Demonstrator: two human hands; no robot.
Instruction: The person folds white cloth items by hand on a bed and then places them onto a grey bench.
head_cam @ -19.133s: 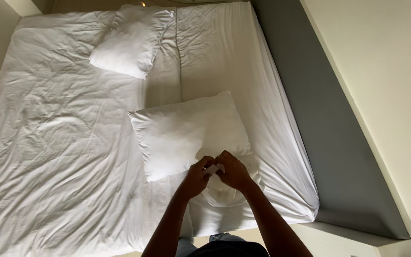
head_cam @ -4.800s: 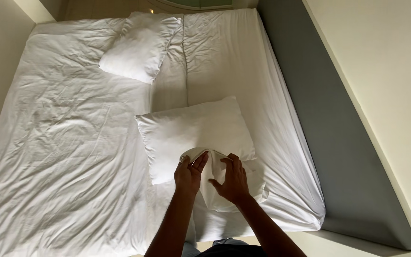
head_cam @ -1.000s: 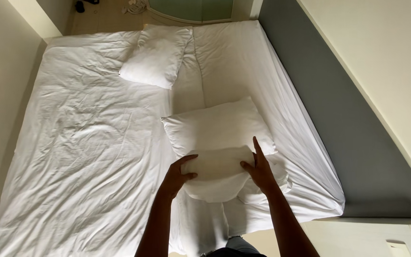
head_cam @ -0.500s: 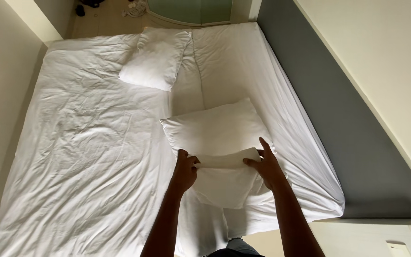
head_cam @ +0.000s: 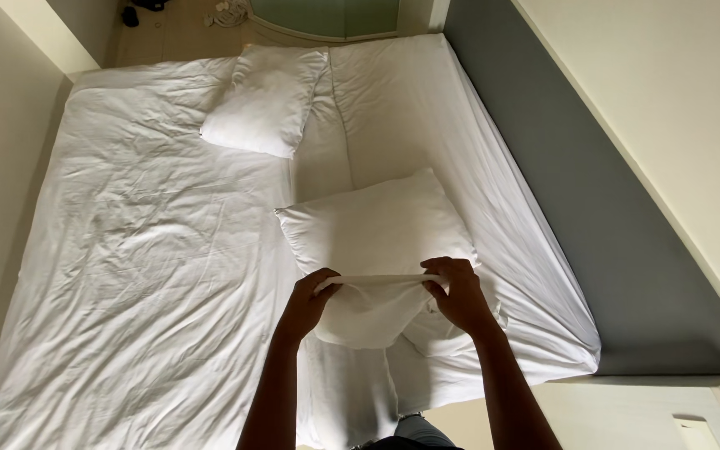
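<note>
At lower centre of the frame, the left hand (head_cam: 308, 298) and right hand (head_cam: 458, 292) each pinch an end of the pillowcase hem (head_cam: 377, 279), stretched taut left-to-right between them, with the pillow (head_cam: 377, 225) lying just beyond, on the bed (head_cam: 143, 250).

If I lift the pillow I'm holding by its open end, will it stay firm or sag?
The pillow will probably sag: it looks plump and soft. The pillowcase edge stretched between the left hand and right hand is thin, likely floppy. Probably light.
</note>
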